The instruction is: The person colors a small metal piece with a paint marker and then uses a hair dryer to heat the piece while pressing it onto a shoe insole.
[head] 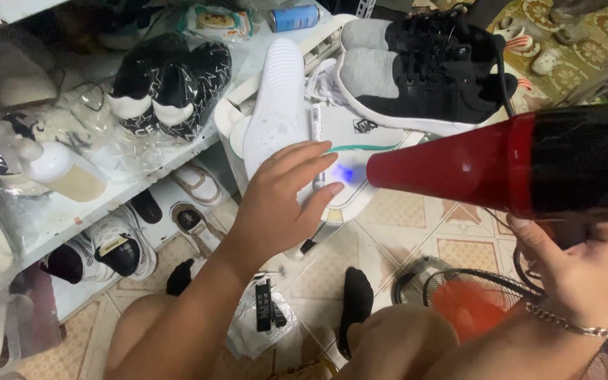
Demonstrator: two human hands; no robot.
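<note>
on a white tray (237, 116), left hand (283, 204) fingers spread flat on white sneaker (276, 105), right hand (589, 264) gripping red hair dryer (501, 165)

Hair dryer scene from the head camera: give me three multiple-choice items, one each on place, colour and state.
1. Where does the left hand rest?
A on the white shoe
B on the fan
C on the spray can

2. What colour is the hair dryer nozzle?
A blue
B red
C white

3. How is the hair dryer held?
A lying on the floor
B on the shelf
C in the right hand, aimed at the white shoe

Key: A, the fingers lie on the shoe; B, the cone is red; C, the right hand's grip is on the handle.
</note>
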